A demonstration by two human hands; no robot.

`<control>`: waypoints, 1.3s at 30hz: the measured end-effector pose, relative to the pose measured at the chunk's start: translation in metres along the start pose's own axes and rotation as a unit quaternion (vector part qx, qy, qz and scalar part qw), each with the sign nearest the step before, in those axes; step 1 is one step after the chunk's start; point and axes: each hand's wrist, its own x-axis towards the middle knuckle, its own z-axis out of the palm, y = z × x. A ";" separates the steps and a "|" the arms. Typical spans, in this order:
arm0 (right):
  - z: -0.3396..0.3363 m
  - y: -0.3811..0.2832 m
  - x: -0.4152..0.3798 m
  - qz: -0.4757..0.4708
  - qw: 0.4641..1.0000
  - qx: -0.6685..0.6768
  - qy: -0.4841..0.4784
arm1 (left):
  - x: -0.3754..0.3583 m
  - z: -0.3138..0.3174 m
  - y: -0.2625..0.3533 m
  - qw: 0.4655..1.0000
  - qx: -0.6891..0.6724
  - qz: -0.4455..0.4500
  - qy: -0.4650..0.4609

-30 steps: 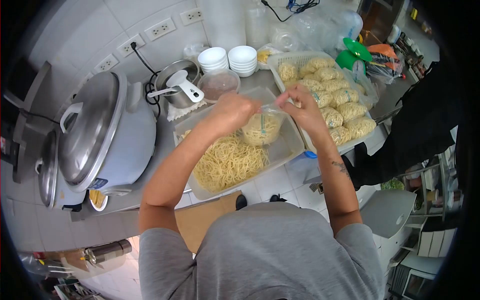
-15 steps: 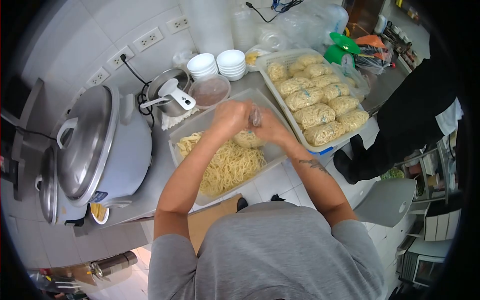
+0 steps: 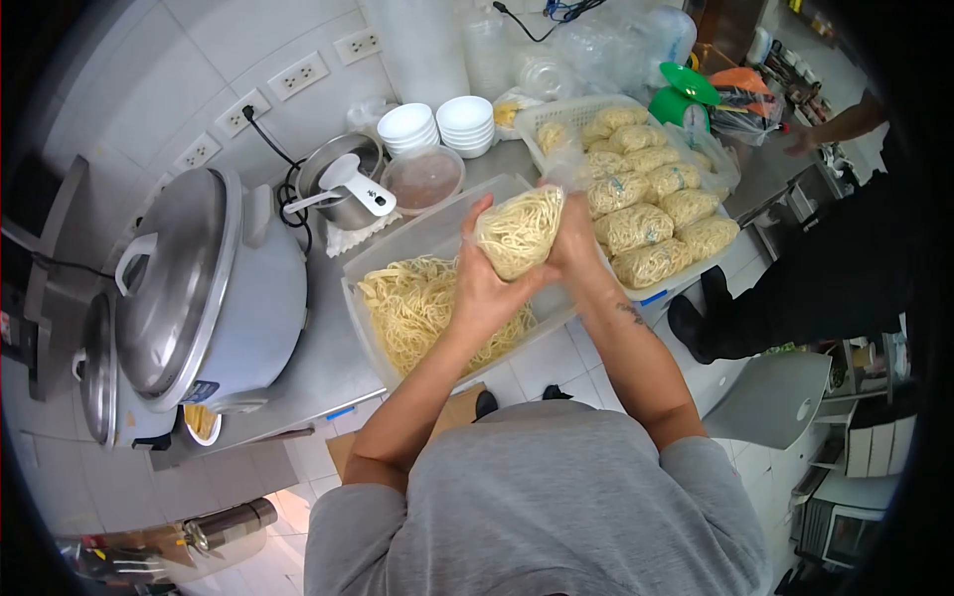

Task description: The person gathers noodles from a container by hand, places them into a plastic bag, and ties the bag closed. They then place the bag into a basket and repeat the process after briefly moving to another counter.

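Note:
Between my two hands is a clear plastic bag of noodles (image 3: 519, 233), lifted above a plastic tub (image 3: 360, 316). My left hand (image 3: 484, 283) grips it from the left and below. On the other side my right hand (image 3: 569, 236) is wrapped around it, near the gathered top of the bag. Loose yellow noodles (image 3: 412, 313) lie heaped in the tub beneath. Right of the tub, a white basket (image 3: 636, 290) holds several filled noodle bags (image 3: 634, 228).
A large rice cooker (image 3: 253, 288) stands at the left. Behind the tub are a metal pot (image 3: 343, 211) with a white scoop (image 3: 360, 189), a lidded container (image 3: 424, 179) and stacked white bowls (image 3: 465, 124). A green scale (image 3: 688, 89) sits at the back; another person (image 3: 825, 268) stands at right.
Both hands have moved from the bag's twisted top down around its body. The noodle bag has been raised out of the tub. The person at right now has a hand in view.

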 end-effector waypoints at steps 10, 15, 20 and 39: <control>0.016 0.062 0.004 0.123 0.992 0.013 0.041 | 0.000 -0.029 0.020 0.919 -0.297 -0.260 0.003; 0.025 0.051 0.008 0.111 0.983 -0.148 0.009 | -0.021 -0.051 -0.008 0.814 -0.476 -0.312 0.112; 0.011 0.007 0.006 -0.278 0.919 -0.275 0.056 | -0.019 -0.081 -0.005 0.793 -0.533 -0.266 0.129; 0.022 0.019 -0.075 0.076 0.943 0.153 -0.287 | 0.013 -0.034 0.016 0.979 -0.061 -0.180 0.067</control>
